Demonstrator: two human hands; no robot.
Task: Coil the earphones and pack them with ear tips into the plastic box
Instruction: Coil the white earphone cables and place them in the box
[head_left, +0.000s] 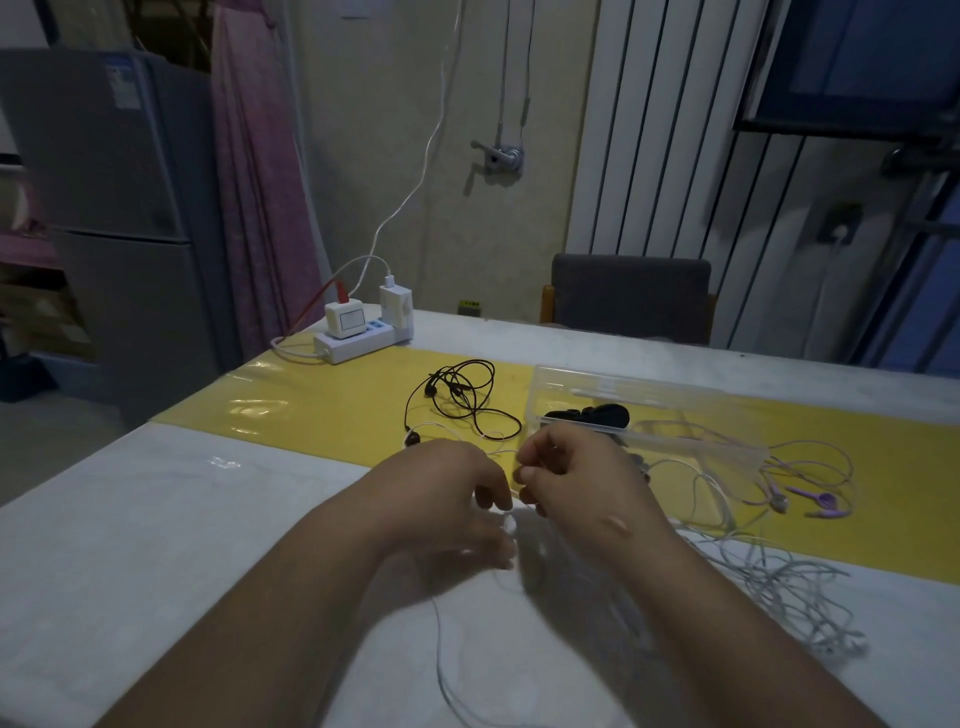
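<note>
Pinching the white earphone cable (438, 644) between them, left grip (447, 483) and right grip (576, 478) meet above the counter (156, 519); the clear plastic box (571, 384) lies just beyond the right grip.

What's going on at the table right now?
A person is working a white earphone cable between both hands above the table. The right hand pinches it, and the left hand has a blurred grip. Black earphones lie loose on the yellow mat, with purple earphones near the plastic box. Nothing looks neatly coiled yet.
</note>
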